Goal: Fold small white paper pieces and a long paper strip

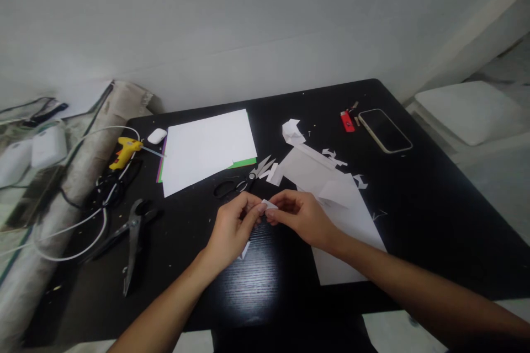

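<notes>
You pinch a small folded white paper (270,205) between both hands, low over the table (290,300).
Your left hand (232,225) has its grip closed on one end, thumb against fingers; your right hand (311,222) grips the other end likewise. The rounded white case (157,135) beside the stacked sheets (209,146) looks closed, contents hidden. The black table meets a pale wall (256,22) and carries scissors (248,175), a red lighter (348,121) and a phone (385,129).
</notes>
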Motion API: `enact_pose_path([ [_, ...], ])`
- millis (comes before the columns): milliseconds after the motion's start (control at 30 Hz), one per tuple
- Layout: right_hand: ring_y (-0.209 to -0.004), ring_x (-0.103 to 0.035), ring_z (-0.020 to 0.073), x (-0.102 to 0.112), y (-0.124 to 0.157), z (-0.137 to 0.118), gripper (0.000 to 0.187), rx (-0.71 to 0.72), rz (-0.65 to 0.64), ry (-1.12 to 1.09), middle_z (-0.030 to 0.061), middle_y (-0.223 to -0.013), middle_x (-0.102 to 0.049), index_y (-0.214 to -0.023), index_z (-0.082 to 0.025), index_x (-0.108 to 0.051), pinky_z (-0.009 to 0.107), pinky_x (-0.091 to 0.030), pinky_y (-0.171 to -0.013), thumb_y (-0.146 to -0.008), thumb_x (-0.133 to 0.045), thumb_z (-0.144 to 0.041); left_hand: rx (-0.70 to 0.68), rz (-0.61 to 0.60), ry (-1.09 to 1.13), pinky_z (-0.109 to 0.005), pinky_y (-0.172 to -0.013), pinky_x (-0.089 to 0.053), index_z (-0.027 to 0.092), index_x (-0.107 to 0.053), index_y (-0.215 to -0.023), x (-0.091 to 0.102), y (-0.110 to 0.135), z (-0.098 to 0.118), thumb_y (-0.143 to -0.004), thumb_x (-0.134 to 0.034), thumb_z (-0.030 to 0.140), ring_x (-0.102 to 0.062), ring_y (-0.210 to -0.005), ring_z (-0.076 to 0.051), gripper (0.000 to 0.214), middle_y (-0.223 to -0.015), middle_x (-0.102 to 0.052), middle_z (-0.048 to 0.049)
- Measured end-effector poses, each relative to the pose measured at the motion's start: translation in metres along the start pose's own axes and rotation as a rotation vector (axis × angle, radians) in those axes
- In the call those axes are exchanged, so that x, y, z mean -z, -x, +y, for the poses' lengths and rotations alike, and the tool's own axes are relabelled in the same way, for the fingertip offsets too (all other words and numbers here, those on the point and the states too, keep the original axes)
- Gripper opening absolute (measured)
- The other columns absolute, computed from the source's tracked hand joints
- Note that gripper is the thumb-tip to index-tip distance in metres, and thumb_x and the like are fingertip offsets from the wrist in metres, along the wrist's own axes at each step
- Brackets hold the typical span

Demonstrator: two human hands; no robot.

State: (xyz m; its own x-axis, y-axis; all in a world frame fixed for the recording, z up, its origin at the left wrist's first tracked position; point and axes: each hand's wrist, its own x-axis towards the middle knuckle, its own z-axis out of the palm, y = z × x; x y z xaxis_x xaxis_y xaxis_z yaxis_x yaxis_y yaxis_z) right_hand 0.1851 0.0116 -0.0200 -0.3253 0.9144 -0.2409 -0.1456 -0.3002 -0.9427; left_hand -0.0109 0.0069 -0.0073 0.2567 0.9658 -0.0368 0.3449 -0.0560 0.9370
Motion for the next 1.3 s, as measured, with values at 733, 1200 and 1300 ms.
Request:
enact_pose_path([
  [733,-0.056,-0.065,0.0141,0.008,-0.004,-0.008,0.028,-0.124,-0.375,-0.192,0.0011,-0.063,-0.068,-0.077,-0.014,-0.07,0.027,-0.054,-0.058,-0.085,-0.08,-0.039,0.129,-0.318,0.238,-0.024,-0.048,-0.029,0.018,-0.05,-0.057,0.004,-0.006,0.004,-0.102,-0.05,0.053,-0.036,-0.043,-0.008,0.056,-0.045,-0.046,0.0042],
  [1200,-0.051,-0.055,0.0098,0.005,-0.003,-0.004,0.042,-0.071,-0.339,-0.125,-0.0044,-0.059,-0.057,-0.075,-0.015,-0.064,0.024,-0.046,-0.052,-0.092,-0.073,-0.052,0.231,-0.257,0.426,-0.024,-0.047,-0.028,0.02,-0.045,-0.058,-0.003,-0.006,-0.003,-0.101,-0.052,0.059,-0.033,-0.043,-0.008,0.058,-0.044,-0.041,0.0058],
  [1300,-0.052,-0.056,0.0101,0.006,-0.003,-0.002,0.042,-0.043,-0.353,-0.078,-0.0036,-0.059,-0.058,-0.077,-0.015,-0.064,0.024,-0.046,-0.053,-0.094,-0.071,-0.053,0.199,-0.249,0.369,-0.025,-0.049,-0.03,0.019,-0.045,-0.056,-0.001,-0.006,-0.002,-0.102,-0.05,0.057,-0.035,-0.045,-0.009,0.06,-0.045,-0.042,0.0047],
])
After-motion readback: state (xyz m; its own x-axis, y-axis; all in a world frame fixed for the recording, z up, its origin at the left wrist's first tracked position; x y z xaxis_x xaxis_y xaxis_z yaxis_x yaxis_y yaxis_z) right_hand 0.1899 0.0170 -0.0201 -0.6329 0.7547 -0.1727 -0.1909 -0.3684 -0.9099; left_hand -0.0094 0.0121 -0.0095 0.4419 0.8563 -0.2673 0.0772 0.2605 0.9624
